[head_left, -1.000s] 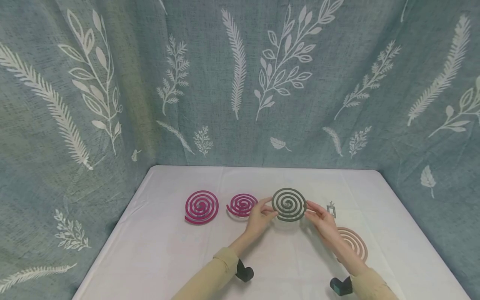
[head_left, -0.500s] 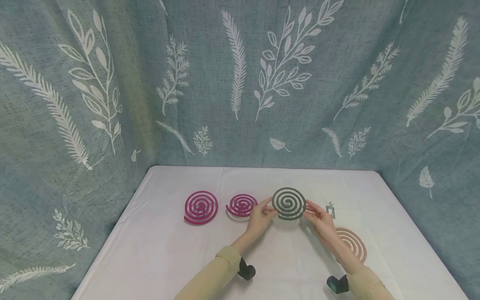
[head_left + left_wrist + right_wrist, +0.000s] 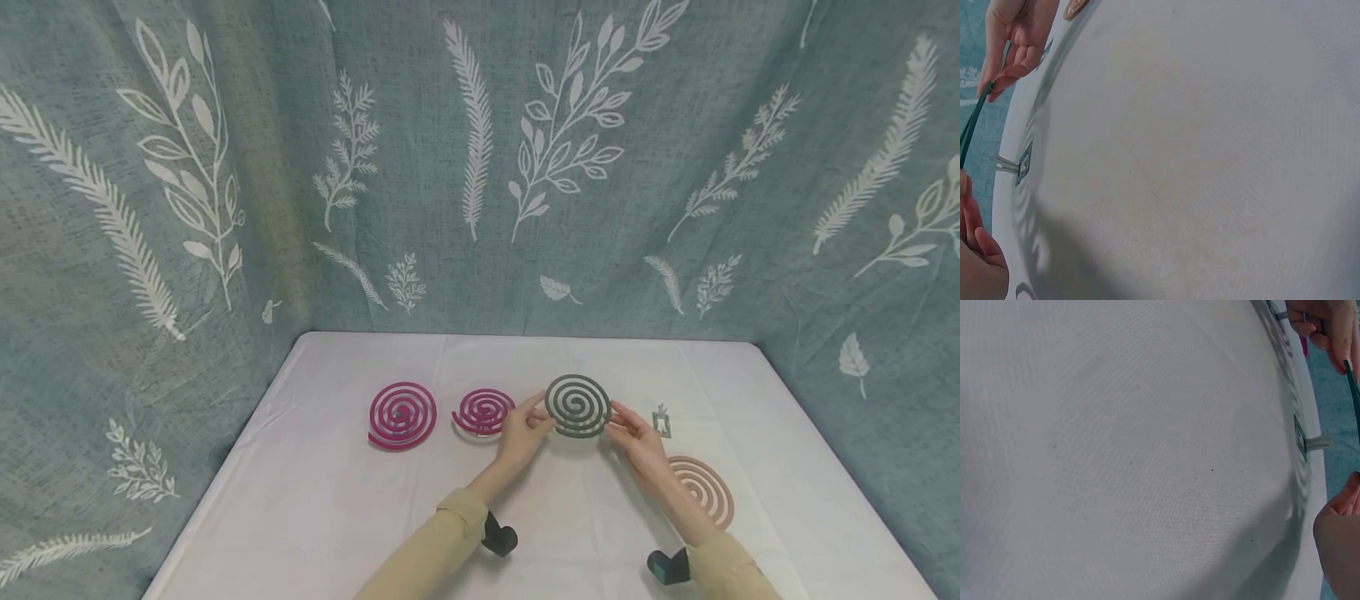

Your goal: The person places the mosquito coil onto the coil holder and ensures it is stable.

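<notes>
Between my two hands is a dark green mosquito coil, held over the table with its spiral face toward the head camera. My left hand pinches its left edge, and my right hand pinches the right edge. Seen edge-on in the left wrist view, the coil is a thin dark strip. A small metal coil stand is on the cloth near it, also visible as a stand in the right wrist view. I cannot tell whether coil and stand touch.
Left of my hands are two magenta coils, one at the far left and one partly behind my left hand. A metal stand lies beyond my right hand. A tan coil is partly under my right forearm. Patterned curtains surround the white table.
The green coil tilts back slightly, its lower edge rising a little in view. My forearms draw slightly closer together. The other coils stay put.
</notes>
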### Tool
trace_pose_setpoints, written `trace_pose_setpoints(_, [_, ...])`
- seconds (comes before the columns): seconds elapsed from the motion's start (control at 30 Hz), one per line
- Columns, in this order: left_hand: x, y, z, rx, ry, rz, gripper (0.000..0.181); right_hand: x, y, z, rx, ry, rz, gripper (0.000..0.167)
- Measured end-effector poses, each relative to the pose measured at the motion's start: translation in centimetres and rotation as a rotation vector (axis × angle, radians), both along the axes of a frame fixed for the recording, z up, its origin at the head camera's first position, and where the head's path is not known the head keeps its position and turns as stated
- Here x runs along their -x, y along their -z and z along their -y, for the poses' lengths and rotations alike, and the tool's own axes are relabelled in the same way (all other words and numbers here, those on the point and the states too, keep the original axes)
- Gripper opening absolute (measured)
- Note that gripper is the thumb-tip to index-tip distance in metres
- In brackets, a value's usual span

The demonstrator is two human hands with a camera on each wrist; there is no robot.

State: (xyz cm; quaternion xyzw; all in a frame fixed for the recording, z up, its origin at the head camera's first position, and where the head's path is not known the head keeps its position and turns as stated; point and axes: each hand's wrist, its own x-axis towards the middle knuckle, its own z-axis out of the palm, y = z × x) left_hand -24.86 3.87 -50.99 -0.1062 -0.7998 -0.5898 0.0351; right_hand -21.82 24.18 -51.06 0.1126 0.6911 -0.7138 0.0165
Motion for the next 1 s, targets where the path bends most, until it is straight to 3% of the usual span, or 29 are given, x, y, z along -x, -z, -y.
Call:
trace_pose_setpoints(0.3, [-0.11, 0.08, -0.48, 0.014, -0.033, 0.032, 0.048, 0.06, 0.57, -0.19, 0.003, -0.006, 0.02, 0.057])
trace_pose_setpoints(1.0, [-0.14, 0.25, -0.64, 0.025, -0.022, 0.072, 0.047, 0.14, 0.69, -0.18, 0.009, -0.005, 0.06, 0.058])
